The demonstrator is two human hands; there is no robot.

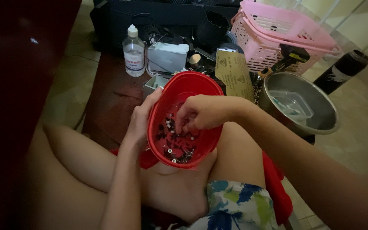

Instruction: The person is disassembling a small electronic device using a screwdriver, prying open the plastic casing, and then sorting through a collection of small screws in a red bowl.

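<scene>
A red oval plastic container (pixel 203 85) rests tilted on my lap, holding several small screws and dark bits (pixel 177 147). My left hand (pixel 140 121) grips the container's left rim, thumb over the edge. My right hand (pixel 201 111) reaches inside it from the right, fingertips pinched together among the small parts; whether a part sits between the fingers is hidden.
A low dark table (pixel 111 98) ahead carries a clear plastic bottle (pixel 133 51), a white box (pixel 167 57), a brown sandpaper sheet (pixel 234 74) and tangled cables. A pink basket (pixel 277 36) and a steel bowl (pixel 320 123) with a clear tub stand right. A black flask (pixel 341 70) lies beyond.
</scene>
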